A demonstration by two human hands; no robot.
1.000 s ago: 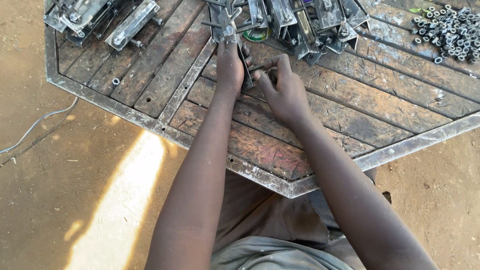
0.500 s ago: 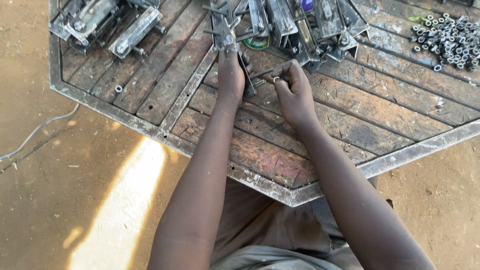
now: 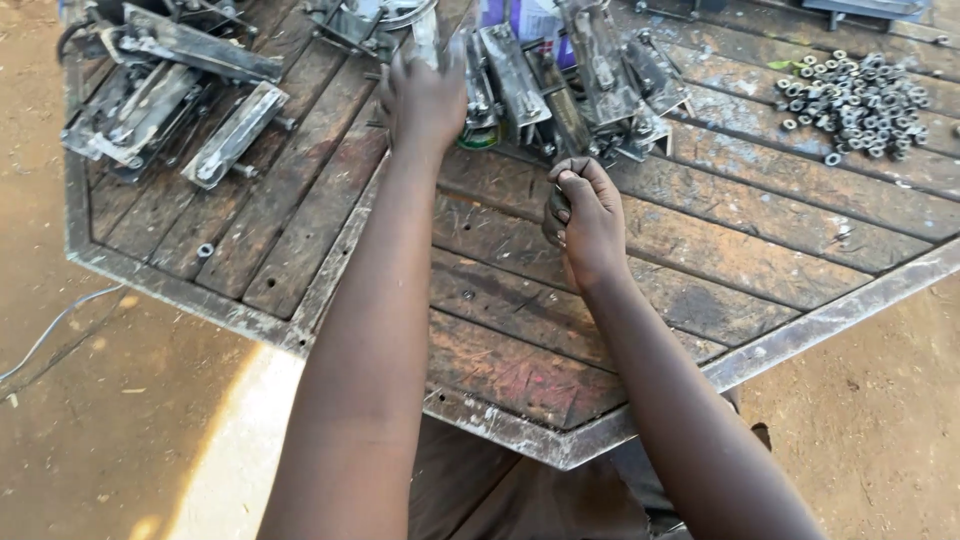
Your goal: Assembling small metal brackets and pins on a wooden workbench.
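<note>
left hand (image 3: 425, 95) on metal bracket (image 3: 428, 30)

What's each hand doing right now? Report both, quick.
Left hand: closed on a metal part at the pile of metal assemblies.
Right hand: fingers curled shut; contents cannot be told.

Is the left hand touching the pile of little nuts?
Apart. The head view shows the left hand on a metal part, with bare planks between it and the nut pile.
</note>
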